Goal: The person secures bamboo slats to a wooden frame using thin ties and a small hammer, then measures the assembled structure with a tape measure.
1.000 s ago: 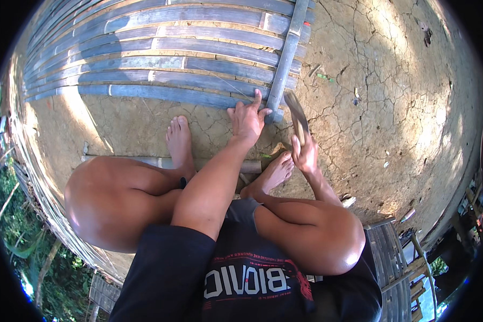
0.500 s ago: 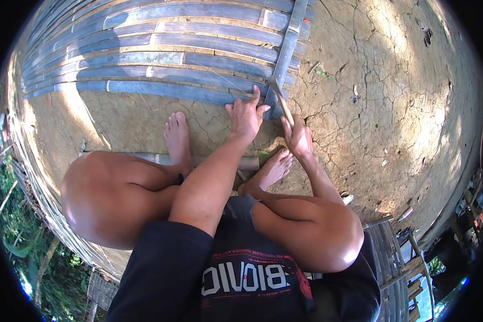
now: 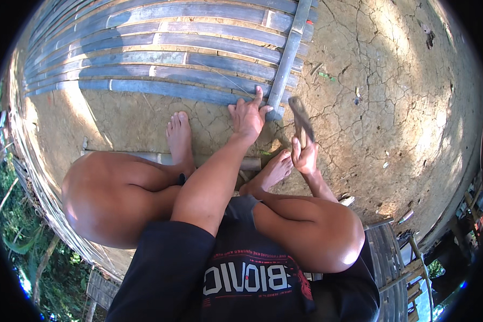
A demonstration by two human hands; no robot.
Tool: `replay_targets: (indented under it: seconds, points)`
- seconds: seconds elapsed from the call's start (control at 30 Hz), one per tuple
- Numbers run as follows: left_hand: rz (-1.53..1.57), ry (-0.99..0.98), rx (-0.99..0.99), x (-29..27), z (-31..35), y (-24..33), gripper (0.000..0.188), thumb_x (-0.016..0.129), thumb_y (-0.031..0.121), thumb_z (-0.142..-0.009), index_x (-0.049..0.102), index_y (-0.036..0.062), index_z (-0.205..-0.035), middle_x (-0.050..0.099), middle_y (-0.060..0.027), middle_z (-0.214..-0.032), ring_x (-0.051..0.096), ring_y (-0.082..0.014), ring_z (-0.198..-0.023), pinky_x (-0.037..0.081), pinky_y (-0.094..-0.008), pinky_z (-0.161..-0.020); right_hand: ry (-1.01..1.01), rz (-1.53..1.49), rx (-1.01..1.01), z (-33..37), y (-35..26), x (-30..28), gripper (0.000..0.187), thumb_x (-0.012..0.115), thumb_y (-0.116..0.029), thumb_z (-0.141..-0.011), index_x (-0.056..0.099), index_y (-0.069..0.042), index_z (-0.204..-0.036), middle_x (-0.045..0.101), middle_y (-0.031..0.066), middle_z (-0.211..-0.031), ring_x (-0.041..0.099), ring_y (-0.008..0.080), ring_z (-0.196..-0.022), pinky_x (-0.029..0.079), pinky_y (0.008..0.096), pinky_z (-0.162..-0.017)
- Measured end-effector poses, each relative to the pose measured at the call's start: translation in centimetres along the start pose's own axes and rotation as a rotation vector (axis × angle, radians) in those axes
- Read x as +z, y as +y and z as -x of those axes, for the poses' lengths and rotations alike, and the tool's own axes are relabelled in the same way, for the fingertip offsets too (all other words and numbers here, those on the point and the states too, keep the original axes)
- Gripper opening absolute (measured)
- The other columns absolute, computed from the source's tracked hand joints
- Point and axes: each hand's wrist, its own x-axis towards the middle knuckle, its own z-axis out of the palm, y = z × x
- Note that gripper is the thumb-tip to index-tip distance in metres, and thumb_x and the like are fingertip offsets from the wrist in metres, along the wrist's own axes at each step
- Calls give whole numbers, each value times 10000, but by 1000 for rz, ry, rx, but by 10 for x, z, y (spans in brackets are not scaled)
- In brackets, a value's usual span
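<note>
A panel of grey bamboo slats [image 3: 161, 88] lies on the ground ahead of me. Across the slats' right ends runs a single bamboo crosspiece [image 3: 290, 51]. My left hand [image 3: 247, 118] rests at the nearest slat beside the crosspiece's near end, its index finger stretched forward and its thumb out to the right. Whatever lies under that palm is hidden. In my right hand [image 3: 305, 155] is the wooden handle of a hammer [image 3: 301, 115]. Its dark, long head is raised just right of the crosspiece, apart from it.
Cracked bare earth [image 3: 370, 118] spreads to the right. My bare feet [image 3: 180, 137] stand near the panel, with a bamboo pole [image 3: 214, 160] lying behind them. Slatted bamboo [image 3: 386, 252] is at the lower right. Green plants [image 3: 21, 220] grow beyond the left edge.
The hammer has come off the crosspiece's near end, back and to the right, its head now lifted. My left hand stays at the slat.
</note>
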Motion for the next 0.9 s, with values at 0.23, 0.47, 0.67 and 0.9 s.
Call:
replay_targets:
  seconds: [0.23,0.47,0.67,0.9]
  points:
    - [-9,46,13,8,5,-5,589,718,409,-861,557,258,-1407,605,-112,-709,487,-257,-801,324,-391,-812,-136,63,352,-24,-8,-2,354,548,-349,-996,550,3,-1034,631,273,-699,663,449,-676,525,489,-576]
    - [36,44,32,1,-5,-6,586,743,358,-853,563,257,-1401,606,-112,-710,485,-253,-791,323,-380,-809,-211,247,345,-25,12,-3,344,565,-347,-984,573,-5,-1020,635,245,-657,671,424,-633,507,503,-555]
    - [-14,-64,-29,-3,4,1,579,721,395,-863,564,250,-1401,648,-96,-732,503,-246,-807,337,-374,-810,-218,258,206,-6,21,-6,344,577,-357,-983,551,-19,-1038,645,287,-748,666,462,-683,516,502,-580]
    - [-71,-37,1,0,-2,2,602,687,459,-872,537,266,-1422,673,-69,-738,515,-254,-813,336,-390,-808,-81,60,72,-2,18,-5,321,594,-329,-977,553,-17,-1040,644,261,-724,660,475,-707,517,506,-619]
